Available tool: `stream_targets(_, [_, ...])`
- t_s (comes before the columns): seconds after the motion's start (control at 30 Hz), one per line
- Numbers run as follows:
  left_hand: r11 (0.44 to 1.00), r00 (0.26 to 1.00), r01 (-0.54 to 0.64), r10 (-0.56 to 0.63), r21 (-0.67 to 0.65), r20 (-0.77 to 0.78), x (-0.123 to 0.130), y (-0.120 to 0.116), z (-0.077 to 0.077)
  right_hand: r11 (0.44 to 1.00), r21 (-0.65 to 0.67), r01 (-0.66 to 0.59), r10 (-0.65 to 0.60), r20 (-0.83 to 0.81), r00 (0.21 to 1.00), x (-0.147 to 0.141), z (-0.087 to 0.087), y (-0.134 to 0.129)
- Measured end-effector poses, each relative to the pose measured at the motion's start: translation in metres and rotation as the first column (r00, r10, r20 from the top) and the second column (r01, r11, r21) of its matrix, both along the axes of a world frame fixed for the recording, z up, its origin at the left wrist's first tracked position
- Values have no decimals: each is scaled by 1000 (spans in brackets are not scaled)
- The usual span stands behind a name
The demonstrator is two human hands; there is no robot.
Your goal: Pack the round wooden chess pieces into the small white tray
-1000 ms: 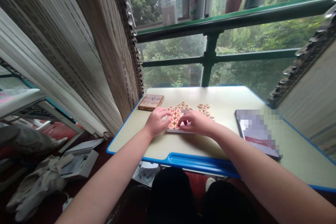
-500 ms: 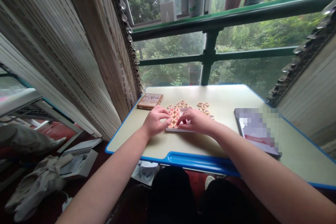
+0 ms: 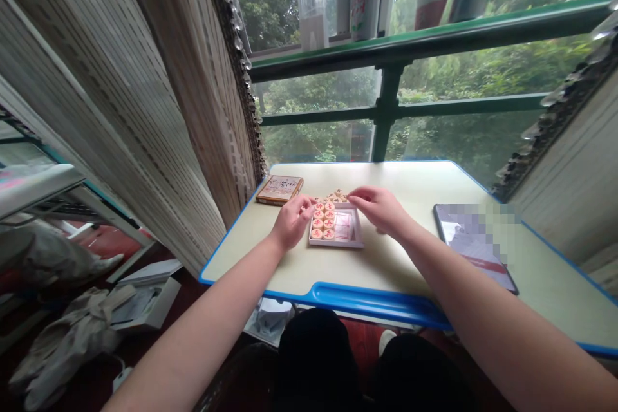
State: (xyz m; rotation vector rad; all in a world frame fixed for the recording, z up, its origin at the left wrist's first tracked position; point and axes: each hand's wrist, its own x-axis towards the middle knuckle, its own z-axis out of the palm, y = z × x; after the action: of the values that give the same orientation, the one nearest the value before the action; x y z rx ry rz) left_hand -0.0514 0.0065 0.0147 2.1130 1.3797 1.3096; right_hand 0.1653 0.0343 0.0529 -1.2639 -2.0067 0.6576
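Note:
A shallow white box [image 3: 360,243] lies on the cream table, its left part filled with two columns of round pieces with red characters [image 3: 329,223]. Its right part shows a bare printed bottom. My left hand [image 3: 292,221] is at the box's left edge, fingers curled near the upper left piece; whether it grips anything is hidden. Past the box's far edge lie more round wooden pieces [image 3: 337,196]. My right hand [image 3: 381,209] hovers at the box's upper right corner, fingertips near those loose pieces; what they hold, if anything, is too small to tell.
A patterned box lid [image 3: 280,189] lies at the table's back left. On the right rests a dark-edged tablet-like object [image 3: 476,244], partly pixelated. The table [image 3: 270,270] has a blue rim. A can [image 3: 365,8] and cups stand on the window ledge behind.
My right hand has moved from inside the box to beyond its upper right corner, uncovering the box's right part. My left hand stays at the left edge. The view has shifted slightly.

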Motion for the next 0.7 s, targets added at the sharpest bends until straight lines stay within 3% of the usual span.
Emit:
stream_targets(0.17, [982,997,-23,36,-185,64,0,5,-7,999,29,35,-40,190,981,3,-8,10])
stream_targets(0.4, [930,987,72,-13,-362,162,6,12,-9,997,77,-31,-10,475,880,4,-21,16])
stream_targets(0.7, [954,998,49,-33,-297,59,6,15,-11,998,39,-53,23,543,840,6,-11,7])
